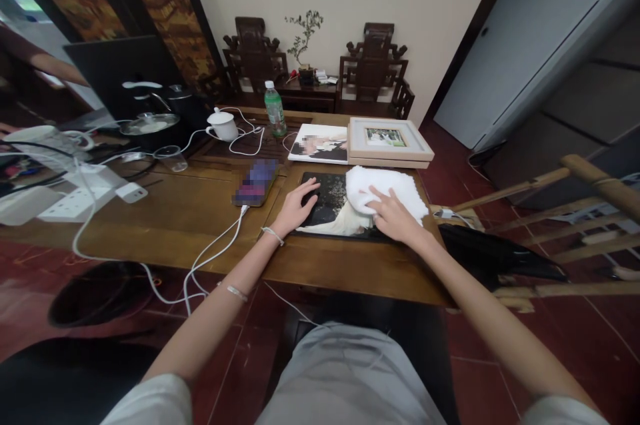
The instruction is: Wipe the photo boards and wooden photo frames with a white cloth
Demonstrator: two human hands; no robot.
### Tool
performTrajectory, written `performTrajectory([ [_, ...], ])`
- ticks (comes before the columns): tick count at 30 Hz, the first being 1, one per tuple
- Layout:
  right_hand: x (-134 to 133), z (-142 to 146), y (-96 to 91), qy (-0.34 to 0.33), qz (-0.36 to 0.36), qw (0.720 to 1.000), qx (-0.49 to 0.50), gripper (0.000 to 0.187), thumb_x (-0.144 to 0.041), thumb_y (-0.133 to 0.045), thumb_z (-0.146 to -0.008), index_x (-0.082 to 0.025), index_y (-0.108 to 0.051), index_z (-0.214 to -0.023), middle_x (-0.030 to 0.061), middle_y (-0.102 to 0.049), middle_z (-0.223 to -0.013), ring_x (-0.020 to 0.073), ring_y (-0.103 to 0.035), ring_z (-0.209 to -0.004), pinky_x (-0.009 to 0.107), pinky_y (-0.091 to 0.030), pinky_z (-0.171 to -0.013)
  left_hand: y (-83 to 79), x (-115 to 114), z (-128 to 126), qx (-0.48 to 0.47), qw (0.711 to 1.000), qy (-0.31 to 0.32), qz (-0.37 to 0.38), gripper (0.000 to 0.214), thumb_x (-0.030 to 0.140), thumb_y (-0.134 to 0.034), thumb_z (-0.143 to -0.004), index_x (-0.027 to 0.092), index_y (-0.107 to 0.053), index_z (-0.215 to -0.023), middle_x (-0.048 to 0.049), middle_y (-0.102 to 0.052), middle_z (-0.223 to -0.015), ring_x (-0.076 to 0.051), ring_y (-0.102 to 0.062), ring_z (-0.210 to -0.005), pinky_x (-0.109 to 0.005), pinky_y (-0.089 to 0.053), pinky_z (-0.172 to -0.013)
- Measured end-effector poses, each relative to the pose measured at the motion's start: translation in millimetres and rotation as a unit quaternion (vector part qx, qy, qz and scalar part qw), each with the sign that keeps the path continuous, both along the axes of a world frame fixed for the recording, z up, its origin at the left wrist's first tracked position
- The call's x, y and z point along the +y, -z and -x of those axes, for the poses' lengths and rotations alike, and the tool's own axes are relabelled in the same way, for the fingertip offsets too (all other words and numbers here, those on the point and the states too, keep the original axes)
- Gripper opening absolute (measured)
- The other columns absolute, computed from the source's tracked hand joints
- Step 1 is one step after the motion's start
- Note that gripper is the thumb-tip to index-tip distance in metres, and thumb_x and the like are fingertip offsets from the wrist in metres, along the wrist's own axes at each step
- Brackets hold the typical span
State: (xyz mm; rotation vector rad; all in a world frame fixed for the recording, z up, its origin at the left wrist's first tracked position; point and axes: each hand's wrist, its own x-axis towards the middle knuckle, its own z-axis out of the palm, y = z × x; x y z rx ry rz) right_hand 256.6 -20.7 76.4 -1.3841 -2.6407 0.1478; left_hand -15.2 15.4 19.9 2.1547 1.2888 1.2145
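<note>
On the wooden table in front of me lies a dark, flat photo panel (330, 195) with a pale dress-like shape along its lower part. My left hand (299, 204) rests on the panel's left edge, fingers spread and holding nothing. A folded white cloth (395, 186) covers the panel's right part. My right hand (394, 217) grips the near side of the cloth and presses it onto the panel, with some fingers bent into the fabric. Whatever part of the picture lies beneath the cloth is hidden.
Behind the panel are a white-framed picture (417, 138) on a stack and a photo print (320, 148). A charging phone (256, 182), green bottle (275, 108), lidded cup (223, 125) and power strip (83, 195) with loose cables stand leftward. Another person's arm (55, 65) shows far left.
</note>
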Motion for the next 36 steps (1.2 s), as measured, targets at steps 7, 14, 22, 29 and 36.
performTrajectory([
  [7, 50.6, 81.7, 1.1, 0.003, -0.017, 1.0, 0.014, 0.049, -0.009, -0.036, -0.081, -0.012, -0.059, -0.124, 0.0221, -0.049, -0.139, 0.0302, -0.032, -0.139, 0.064, -0.021, -0.106, 0.3, -2.9, 1.7, -0.085, 0.995, -0.054, -0.017, 0.045, 0.04, -0.04, -0.097, 0.016, -0.05, -0.133, -0.0137, -0.052, -0.14, -0.024, -0.047, -0.131, -0.043, -0.035, -0.111],
  [14, 26.1, 81.8, 3.2, -0.077, -0.009, 0.997, 0.016, 0.049, -0.006, -0.041, -0.076, -0.017, -0.063, -0.118, 0.0136, -0.049, -0.142, 0.0265, -0.027, -0.142, 0.059, -0.017, -0.112, 2.3, -5.8, 2.5, -0.115, 0.992, -0.058, -0.013, 0.047, 0.044, -0.035, -0.099, 0.018, -0.045, -0.136, -0.0131, -0.05, -0.141, -0.024, -0.046, -0.132, -0.042, -0.034, -0.111],
  [22, 2.9, -25.7, 9.1, 0.056, -0.038, 0.998, 0.013, 0.052, -0.002, -0.039, -0.072, -0.014, -0.063, -0.117, 0.0125, -0.045, -0.145, 0.0322, -0.027, -0.141, 0.065, -0.02, -0.11, 5.2, -3.1, 4.2, -0.088, 0.995, -0.048, 0.026, 0.047, 0.034, -0.05, -0.092, 0.019, -0.045, -0.135, -0.014, -0.05, -0.14, -0.027, -0.049, -0.129, -0.046, -0.037, -0.109],
  [29, -80.3, -34.8, 13.9, -0.005, -0.04, 0.999, 0.007, 0.04, 0.001, -0.041, -0.065, -0.016, -0.068, -0.089, 0.0092, -0.041, -0.148, 0.0368, -0.019, -0.143, 0.072, -0.015, -0.108, 6.9, -3.4, 4.7, -0.049, 0.997, -0.063, 0.015, 0.044, 0.029, -0.052, -0.089, 0.02, -0.049, -0.132, -0.013, -0.05, -0.14, -0.027, -0.044, -0.133, -0.047, -0.034, -0.112],
  [36, -75.2, -37.8, 11.0, -0.024, -0.024, 0.999, 0.016, 0.039, -0.001, -0.041, -0.066, -0.016, -0.067, -0.092, 0.0093, -0.043, -0.147, 0.0328, -0.021, -0.143, 0.068, -0.018, -0.111, 8.2, 1.6, 7.0, -0.188, 0.977, -0.022, 0.102, 0.051, 0.03, -0.058, -0.085, 0.02, -0.046, -0.133, -0.0115, -0.048, -0.143, -0.025, -0.044, -0.134, -0.043, -0.033, -0.114],
])
